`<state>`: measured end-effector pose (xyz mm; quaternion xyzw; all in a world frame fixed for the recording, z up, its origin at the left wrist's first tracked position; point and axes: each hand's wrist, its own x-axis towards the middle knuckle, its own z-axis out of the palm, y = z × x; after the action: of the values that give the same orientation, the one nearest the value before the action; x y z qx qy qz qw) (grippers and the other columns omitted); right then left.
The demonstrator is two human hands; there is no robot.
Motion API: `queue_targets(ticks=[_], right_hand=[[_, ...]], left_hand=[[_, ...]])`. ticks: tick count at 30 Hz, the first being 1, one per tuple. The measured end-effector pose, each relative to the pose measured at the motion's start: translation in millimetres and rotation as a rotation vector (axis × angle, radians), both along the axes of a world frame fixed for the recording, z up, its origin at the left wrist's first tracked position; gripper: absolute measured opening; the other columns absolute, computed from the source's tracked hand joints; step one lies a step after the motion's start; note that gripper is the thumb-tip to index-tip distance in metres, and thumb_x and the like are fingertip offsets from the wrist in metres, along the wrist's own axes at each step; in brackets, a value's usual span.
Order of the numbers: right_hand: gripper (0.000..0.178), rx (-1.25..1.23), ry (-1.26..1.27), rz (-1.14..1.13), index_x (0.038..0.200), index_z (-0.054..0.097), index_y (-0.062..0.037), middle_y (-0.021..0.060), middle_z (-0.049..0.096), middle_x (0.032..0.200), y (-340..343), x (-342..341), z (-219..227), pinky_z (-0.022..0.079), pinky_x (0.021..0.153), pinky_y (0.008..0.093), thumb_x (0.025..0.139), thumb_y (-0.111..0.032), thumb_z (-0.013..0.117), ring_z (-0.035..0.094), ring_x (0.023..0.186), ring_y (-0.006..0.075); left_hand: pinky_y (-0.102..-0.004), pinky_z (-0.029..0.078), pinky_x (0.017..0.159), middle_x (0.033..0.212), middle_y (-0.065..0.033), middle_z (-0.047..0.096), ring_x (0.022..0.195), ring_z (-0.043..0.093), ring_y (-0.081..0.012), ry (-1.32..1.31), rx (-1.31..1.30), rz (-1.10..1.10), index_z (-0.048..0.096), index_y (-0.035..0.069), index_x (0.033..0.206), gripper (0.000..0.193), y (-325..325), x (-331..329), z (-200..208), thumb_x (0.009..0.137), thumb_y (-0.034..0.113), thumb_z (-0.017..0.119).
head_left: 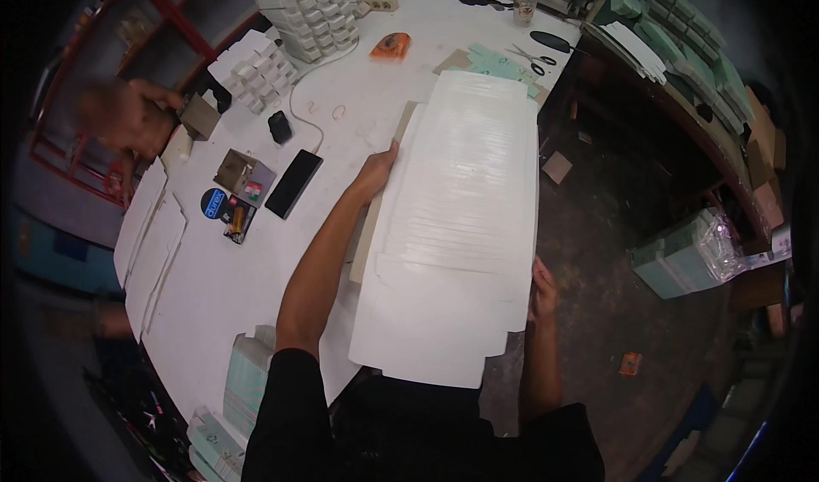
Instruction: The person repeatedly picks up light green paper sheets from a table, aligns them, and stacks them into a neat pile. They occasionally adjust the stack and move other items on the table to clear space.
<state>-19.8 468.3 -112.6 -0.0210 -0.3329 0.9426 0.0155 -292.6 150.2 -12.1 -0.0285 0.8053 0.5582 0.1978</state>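
White table (230,290); left hand (377,175) outstretched, right hand (543,293) nearer body, both clamped on opposite sides of card stack (461,226).

1. The left hand (375,175) reaches farther forward, its visible fingers (393,150) pointing up and rightward, the rest hidden.
2. The left forearm (317,264) slants down and left from those fingers to a black short sleeve (294,397).
3. The right hand (543,294) sits well below and right of the left fingers, its own bent upward, partly hidden.
4. The right forearm (542,367) drops almost straight below its fingers.
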Motion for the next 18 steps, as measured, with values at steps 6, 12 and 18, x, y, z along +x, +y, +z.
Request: queue_targets(ticks=[6, 12, 18], right_hand=[[0.049, -0.003, 0.017, 0.016, 0.150, 0.047, 0.0066, 0.0177, 0.064, 0.140, -22.4, 3.5, 8.0, 0.050, 0.112, 0.0438, 0.109, -0.018, 0.056, 0.065, 0.127, 0.0280], [0.044, -0.017, 0.006, 0.012, 0.148, 0.048, 0.0063, 0.0169, 0.064, 0.140, -49.3, -9.8, 17.2, 0.051, 0.110, 0.0440, 0.110, -0.013, 0.055, 0.064, 0.127, 0.0273], [0.040, -0.032, 0.046, 0.025, 0.147, 0.049, 0.0046, 0.0156, 0.065, 0.138, -71.8, -31.7, 23.3, 0.054, 0.106, 0.0420, 0.111, -0.011, 0.052, 0.066, 0.125, 0.0252]], left_hand=[[-0.0389, 0.048, 0.108, 0.131, -0.0289, 0.067, 0.122, 0.065, -0.0346, -0.019, -0.255, -0.191, 0.061, -0.013, 0.138, 0.094, 0.3, -44.2, 18.7, 0.100, 0.072, 0.052], [-0.0421, 0.048, 0.109, 0.134, -0.0304, 0.067, 0.126, 0.065, -0.0394, 0.309, -0.259, -0.079, 0.060, -0.008, 0.142, 0.082, -7.8, -43.7, 8.2, 0.099, 0.061, 0.066], [-0.0401, 0.056, 0.099, 0.131, -0.0335, 0.067, 0.112, 0.073, -0.0399, 0.565, -0.354, -0.114, 0.060, -0.008, 0.140, 0.077, -42.3, -21.0, 63.5, 0.096, 0.053, 0.074]])
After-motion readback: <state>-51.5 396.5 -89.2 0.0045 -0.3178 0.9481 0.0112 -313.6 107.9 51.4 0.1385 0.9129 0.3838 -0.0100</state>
